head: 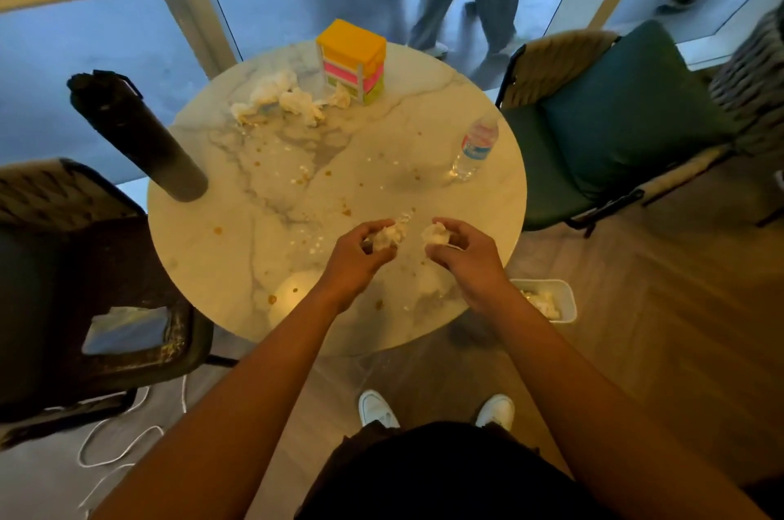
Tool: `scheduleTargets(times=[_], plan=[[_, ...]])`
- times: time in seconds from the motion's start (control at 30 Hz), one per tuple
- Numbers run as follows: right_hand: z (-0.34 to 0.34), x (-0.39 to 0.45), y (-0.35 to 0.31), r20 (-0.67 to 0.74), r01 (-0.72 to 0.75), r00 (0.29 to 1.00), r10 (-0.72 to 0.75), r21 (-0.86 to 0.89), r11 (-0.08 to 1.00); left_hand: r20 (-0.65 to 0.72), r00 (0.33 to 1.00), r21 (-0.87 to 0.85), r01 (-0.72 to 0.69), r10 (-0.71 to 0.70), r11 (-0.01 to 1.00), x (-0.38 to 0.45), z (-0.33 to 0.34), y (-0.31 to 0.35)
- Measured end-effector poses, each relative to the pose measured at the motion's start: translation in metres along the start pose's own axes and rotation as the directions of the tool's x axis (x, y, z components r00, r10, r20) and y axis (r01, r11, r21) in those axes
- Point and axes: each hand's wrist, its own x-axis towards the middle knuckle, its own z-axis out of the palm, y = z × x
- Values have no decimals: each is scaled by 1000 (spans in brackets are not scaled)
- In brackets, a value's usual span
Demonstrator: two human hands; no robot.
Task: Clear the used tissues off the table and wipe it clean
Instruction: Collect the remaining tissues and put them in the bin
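Over the near half of the round marble table (pixel 220 265), my left hand (pixel 354 261) grips a crumpled white tissue (pixel 392 234). My right hand (pixel 464 254) pinches a second crumpled tissue (pixel 437 233) just to its right. Several more used tissues (pixel 282 97) lie in a heap at the far side, beside a colourful box. Brown drops and crumbs (pixel 303 176) speckle the tabletop. A small white bin (pixel 560 301) with tissues inside stands on the floor by the table's right edge, under my right forearm.
A tall black flask (pixel 135 133) stands at the table's left, a clear water bottle (pixel 475 148) at the right, a yellow, pink and green box (pixel 352 61) at the back. Chairs flank the table: dark one (pixel 106 307) left, green one (pixel 615 129) right. People walk beyond the table.
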Motion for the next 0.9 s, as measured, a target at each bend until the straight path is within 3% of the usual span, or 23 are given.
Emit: scheduleTargets(times=[0.3, 0.6, 0.8, 0.9], plan=[[-86, -17, 28, -107, -79, 990, 93, 130, 988, 195, 979, 127, -78, 52, 989, 0, 85, 15], [-196, -28, 66, -221, -186, 950, 220, 164, 969, 175, 984, 207, -62, 25, 976, -6, 194, 23], [-298, -8, 97, -246, -298, 907, 342, 199, 934, 106, 990, 259, 65, -95, 964, -1, 282, 21], [-350, 15, 112, -203, -341, 906, 372, 170, 924, 66, 986, 175, 141, -155, 974, 10, 332, 13]])
